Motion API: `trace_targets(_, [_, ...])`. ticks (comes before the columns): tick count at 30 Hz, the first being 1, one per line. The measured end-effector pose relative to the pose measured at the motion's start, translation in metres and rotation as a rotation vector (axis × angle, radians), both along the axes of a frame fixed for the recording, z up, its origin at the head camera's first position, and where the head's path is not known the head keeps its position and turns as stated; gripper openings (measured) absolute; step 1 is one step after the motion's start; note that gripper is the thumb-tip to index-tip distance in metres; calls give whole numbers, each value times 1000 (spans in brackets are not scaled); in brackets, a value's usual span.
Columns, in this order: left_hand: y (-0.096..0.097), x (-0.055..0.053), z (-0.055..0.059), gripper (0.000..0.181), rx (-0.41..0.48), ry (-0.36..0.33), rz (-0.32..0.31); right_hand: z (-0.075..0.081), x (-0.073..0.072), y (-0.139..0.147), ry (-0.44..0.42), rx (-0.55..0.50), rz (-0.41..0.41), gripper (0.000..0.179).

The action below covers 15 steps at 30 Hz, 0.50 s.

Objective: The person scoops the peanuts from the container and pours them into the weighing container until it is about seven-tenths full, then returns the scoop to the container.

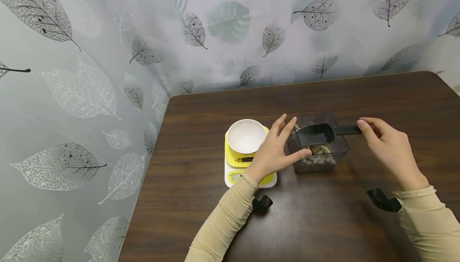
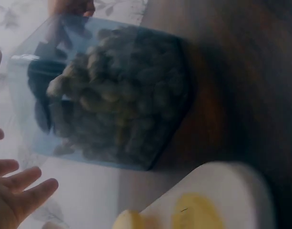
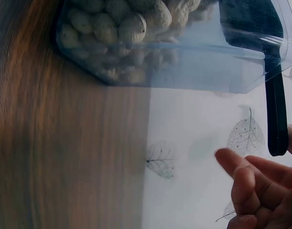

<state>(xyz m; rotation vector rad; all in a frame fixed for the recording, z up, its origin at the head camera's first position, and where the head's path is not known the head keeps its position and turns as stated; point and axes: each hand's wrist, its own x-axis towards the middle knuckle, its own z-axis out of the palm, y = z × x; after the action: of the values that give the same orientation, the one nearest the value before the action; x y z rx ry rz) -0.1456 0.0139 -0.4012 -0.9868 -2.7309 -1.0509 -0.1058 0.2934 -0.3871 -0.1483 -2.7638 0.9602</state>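
Note:
A clear plastic container [image 1: 316, 168] holds unshelled peanuts [image 2: 112, 90]. Across its top lies a black scoop [image 1: 314, 135], bowl toward the left and handle past the right rim. My right hand [image 1: 391, 148] pinches the tip of that handle in the head view; in the right wrist view its other fingers [image 3: 253, 188] stay off the handle. At the container's left side is my left hand [image 1: 273, 152], its fingers spread and nothing held. The left wrist view shows those fingers [image 2: 29, 183] apart from the container wall.
Left of the container stands a yellow and white kitchen scale [image 1: 230, 170] bearing a white bowl [image 1: 246, 136]. My left forearm passes over its corner. The brown wooden table [image 1: 172, 198] meets a leaf-patterned curtain [image 1: 230, 66] behind. Black wrist mounts [image 1: 382, 200] hang by both sleeves.

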Motion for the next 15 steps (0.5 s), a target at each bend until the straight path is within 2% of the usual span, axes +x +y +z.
trace_targets(4, [3,1,-7,87,40,-39,-14,-5,-2,-2,6,-85,-9,47])
trace_targets(9, [8,2,-13,84,74,-84,-14,-12,-3,-5,-20,-240,-8,44])
trace_targets(12, [11,2,-15,82,94,-140,-14,-17,-3,-7,-37,-392,14,38])
trace_targets(15, [12,3,-17,81,121,-178,-16,-21,-3,-8,-31,-654,75,30])
